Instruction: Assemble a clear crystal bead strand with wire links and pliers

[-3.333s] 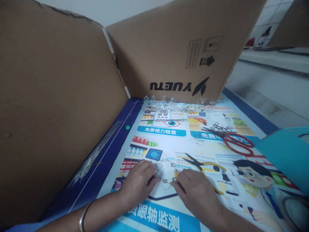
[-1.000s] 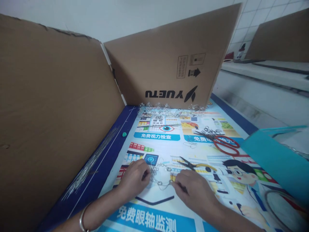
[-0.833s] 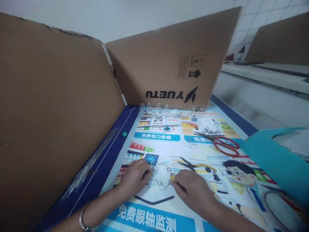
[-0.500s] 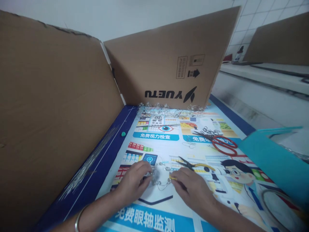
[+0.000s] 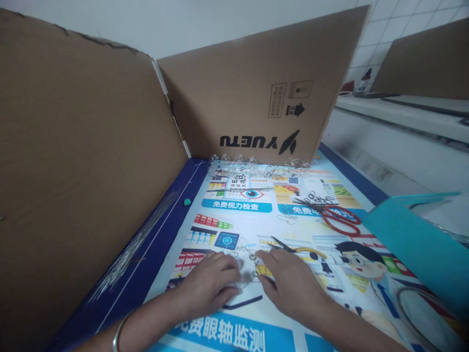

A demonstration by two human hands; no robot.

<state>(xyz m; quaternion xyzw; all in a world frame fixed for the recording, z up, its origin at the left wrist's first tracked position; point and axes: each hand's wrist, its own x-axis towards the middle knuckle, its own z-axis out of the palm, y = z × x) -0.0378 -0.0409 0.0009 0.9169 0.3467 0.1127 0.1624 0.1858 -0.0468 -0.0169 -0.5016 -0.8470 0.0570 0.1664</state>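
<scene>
Between my two hands is a wire ring with clear beads (image 5: 252,256), low over the printed sheet. My left hand (image 5: 210,281) curls around the ring's left side, its fingers bent and hiding that part. On the opposite side, my right hand (image 5: 293,281) holds the ring's edge, with thumb and forefinger at separate beads. Just beyond the right hand lie pliers with yellow handles (image 5: 309,251), jaws pointing left. Farther back rest red-handled scissors (image 5: 340,220), next to a small heap of dark rings (image 5: 317,197).
Cardboard panels (image 5: 242,98) stand at the back and left. Many clear beaded pieces (image 5: 240,166) lie along the back panel's foot. Thin wires (image 5: 128,259) lie on the blue left border, near a green lump (image 5: 187,202). A turquoise folder-like object (image 5: 417,244) is at right.
My left hand has shifted slightly right and down, covering more of the ring. My right thumb and forefinger have spread farther apart along its right edge.
</scene>
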